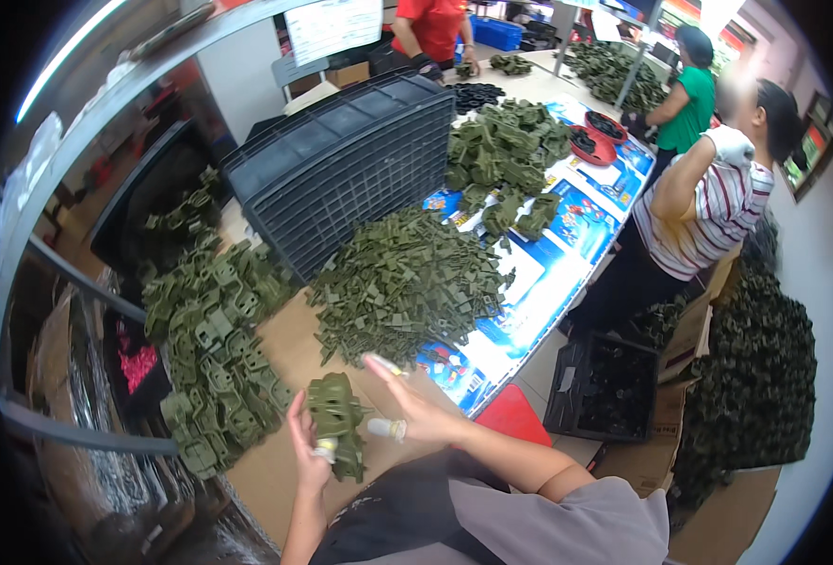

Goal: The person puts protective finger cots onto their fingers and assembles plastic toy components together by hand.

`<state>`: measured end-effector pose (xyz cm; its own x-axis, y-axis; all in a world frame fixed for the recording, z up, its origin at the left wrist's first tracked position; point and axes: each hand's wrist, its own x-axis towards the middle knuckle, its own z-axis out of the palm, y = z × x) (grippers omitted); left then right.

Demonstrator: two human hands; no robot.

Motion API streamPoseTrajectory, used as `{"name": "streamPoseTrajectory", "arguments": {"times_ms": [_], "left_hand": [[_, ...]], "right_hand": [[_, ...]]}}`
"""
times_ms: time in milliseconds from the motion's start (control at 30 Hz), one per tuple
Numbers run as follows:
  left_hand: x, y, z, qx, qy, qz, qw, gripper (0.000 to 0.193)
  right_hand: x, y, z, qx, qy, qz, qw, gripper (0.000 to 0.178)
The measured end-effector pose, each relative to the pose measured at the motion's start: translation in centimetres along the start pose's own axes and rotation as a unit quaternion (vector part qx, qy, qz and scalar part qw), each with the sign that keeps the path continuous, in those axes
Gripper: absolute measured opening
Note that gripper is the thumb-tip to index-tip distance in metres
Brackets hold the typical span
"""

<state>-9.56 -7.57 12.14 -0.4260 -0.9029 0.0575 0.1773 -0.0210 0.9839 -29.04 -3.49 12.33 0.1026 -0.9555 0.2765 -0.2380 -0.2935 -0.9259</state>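
My left hand (307, 450) grips an olive-green moulded plastic part (334, 407) that looks like a toy vehicle body, low over the table in front of me. Just right of the part is my right hand (416, 414), fingers apart and nothing seen in it. White coverings wrap some fingertips on both hands. Beyond my hands spreads a heap of small flat green plastic pieces (412, 282). On the left lies a pile of larger green moulded parts (214, 348).
A black plastic crate (341, 160) stands on its side behind the heap. More green parts (506, 151) and red bowls (593, 146) of black pieces lie farther off. A person in a striped shirt (703, 207) stands at right, near a black bin (605, 386) and a red stool (510, 419).
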Motion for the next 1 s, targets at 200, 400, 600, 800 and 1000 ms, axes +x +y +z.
{"name": "streamPoseTrajectory", "arguments": {"times_ms": [200,400,600,800,1000], "left_hand": [[0.4,-1.7,0.4,-0.184,0.073,-0.073,0.977,0.049],[-1.6,-0.9,2.4,-0.041,0.043,-0.074,0.995,0.073],[-3.7,-3.1,0.4,0.090,0.015,-0.121,0.988,0.095],[-4.4,-3.0,-1.1,0.208,0.135,-0.041,0.968,0.087],[-5.9,-1.6,-6.0,-0.189,0.145,-0.193,0.952,0.067]], "right_hand": [[-2.4,2.6,3.2,0.313,-0.189,0.144,0.920,0.071],[-4.2,5.7,7.2,0.182,0.055,0.132,0.973,0.076],[-3.9,3.8,5.6,0.087,-0.026,0.094,0.991,0.087],[-4.7,4.2,5.9,0.096,0.151,0.105,0.978,0.084],[-5.4,10.6,4.3,-0.102,0.062,0.258,0.959,0.083]]}}
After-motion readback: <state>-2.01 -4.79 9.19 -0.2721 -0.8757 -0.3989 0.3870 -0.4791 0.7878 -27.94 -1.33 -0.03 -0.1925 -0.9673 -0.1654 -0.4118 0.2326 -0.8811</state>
